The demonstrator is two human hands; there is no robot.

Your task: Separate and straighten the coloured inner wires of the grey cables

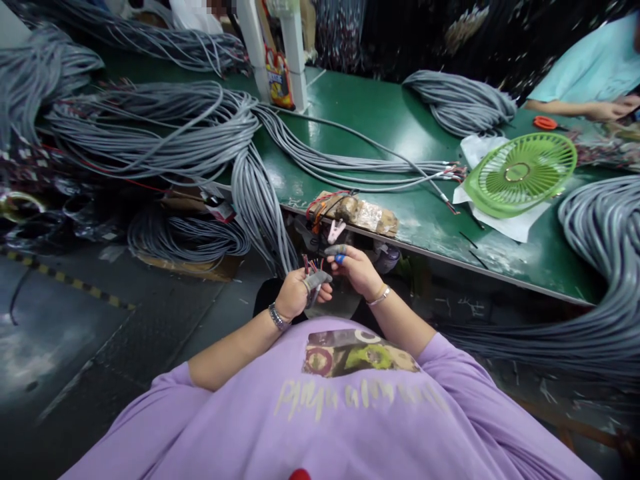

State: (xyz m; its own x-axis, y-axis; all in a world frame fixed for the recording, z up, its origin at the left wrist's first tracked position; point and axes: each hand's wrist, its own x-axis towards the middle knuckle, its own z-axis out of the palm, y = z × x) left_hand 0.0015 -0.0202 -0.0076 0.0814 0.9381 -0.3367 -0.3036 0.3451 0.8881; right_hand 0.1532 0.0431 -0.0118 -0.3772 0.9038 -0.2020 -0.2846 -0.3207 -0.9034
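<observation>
My left hand (300, 291) is closed around the ends of grey cables, and thin coloured wires (313, 265) stick up between its thumb and fingers. A grey covering wraps its thumb. Just to the right, my right hand (356, 268) has thumb and forefinger pinched together, with grey and blue coverings on the fingers. Whatever lies in that pinch is too small to make out. Beyond the hands, a pale pink clip (336, 231) sits at the bench edge beside a tape-wrapped block (367, 215).
Bundles of grey cable (200, 133) cover the left of the green bench (360, 100), some hanging over its edge. A green fan (520, 175) stands on the right, near orange-handled scissors (545, 123). Another person's arm (565, 108) rests at the far right.
</observation>
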